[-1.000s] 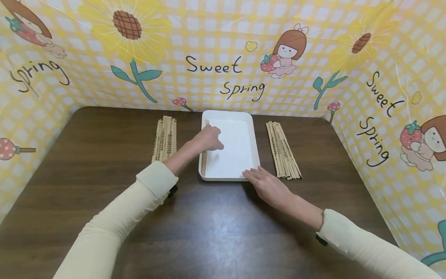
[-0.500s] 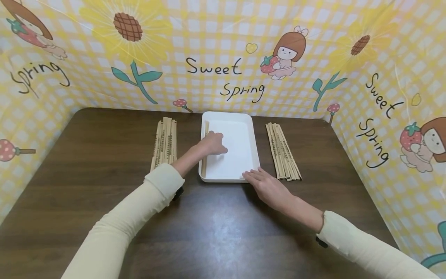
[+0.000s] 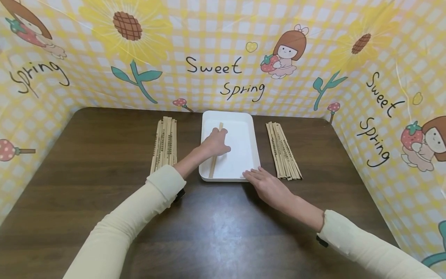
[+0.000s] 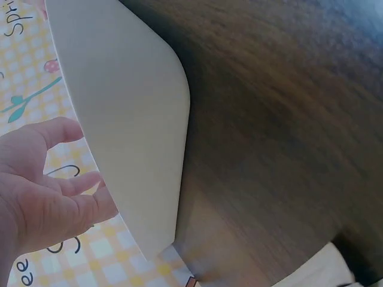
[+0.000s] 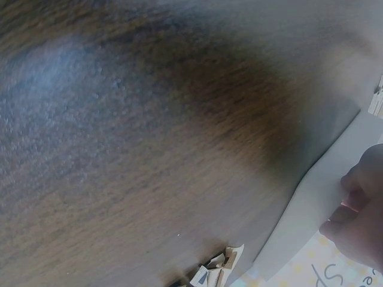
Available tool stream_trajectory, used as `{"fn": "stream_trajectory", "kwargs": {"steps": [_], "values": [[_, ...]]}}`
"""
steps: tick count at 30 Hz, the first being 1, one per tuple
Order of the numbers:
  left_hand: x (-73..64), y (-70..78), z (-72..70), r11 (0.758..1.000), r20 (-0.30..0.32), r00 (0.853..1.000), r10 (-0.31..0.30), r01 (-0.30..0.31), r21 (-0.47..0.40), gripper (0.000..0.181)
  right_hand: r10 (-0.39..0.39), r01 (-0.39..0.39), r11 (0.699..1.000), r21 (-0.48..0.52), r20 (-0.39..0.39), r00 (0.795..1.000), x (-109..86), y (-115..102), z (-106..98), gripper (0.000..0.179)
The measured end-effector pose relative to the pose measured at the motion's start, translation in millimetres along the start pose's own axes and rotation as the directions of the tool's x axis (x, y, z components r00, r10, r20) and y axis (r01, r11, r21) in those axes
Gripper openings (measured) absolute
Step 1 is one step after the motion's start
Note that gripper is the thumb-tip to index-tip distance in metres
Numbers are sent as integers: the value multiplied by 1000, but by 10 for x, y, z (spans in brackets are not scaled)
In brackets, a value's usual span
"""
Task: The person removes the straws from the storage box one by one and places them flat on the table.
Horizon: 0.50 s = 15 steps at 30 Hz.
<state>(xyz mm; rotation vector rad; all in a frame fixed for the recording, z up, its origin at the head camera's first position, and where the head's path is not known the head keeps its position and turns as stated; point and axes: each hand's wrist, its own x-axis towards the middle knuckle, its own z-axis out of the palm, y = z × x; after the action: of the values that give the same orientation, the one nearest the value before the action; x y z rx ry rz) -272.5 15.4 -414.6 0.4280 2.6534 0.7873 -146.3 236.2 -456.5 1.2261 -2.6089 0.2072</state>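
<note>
A shallow white tray (image 3: 240, 155) stands at the far middle of the table. Inside it, near its left side, lies a long thin paper-wrapped stick (image 3: 212, 167), slightly slanted. My left hand (image 3: 214, 143) is over the stick, its thumb and a finger spread apart. In the left wrist view the tray's outer wall (image 4: 125, 119) hides the fingertips of my left hand (image 4: 48, 185). My right hand (image 3: 270, 188) rests with extended fingers on the tray's near right corner. The right wrist view shows only part of my right hand (image 5: 362, 218) by the wall.
One bundle of printed paper-wrapped sticks (image 3: 165, 141) lies left of the tray, partly behind my left forearm. A second bundle (image 3: 283, 151) lies to its right. The brown wooden table (image 3: 223, 232) is bordered by a patterned yellow cloth (image 3: 209, 35).
The stick has shifted right from the tray's left wall and now slants. My left hand has moved a little to the right. My right hand has stayed on the tray corner.
</note>
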Motion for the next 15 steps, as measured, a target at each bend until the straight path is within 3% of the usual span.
{"fn": "stream_trajectory", "kwargs": {"steps": [7,15], "values": [[21,-9,-13,999,-42,999,-35,37,39,57,3,-3,1000,-3,4,1000,-8,3,-2,38],[67,-21,8,995,-6,998,-69,70,76,34,-3,3,1000,2,-3,1000,-6,12,8,38]]}}
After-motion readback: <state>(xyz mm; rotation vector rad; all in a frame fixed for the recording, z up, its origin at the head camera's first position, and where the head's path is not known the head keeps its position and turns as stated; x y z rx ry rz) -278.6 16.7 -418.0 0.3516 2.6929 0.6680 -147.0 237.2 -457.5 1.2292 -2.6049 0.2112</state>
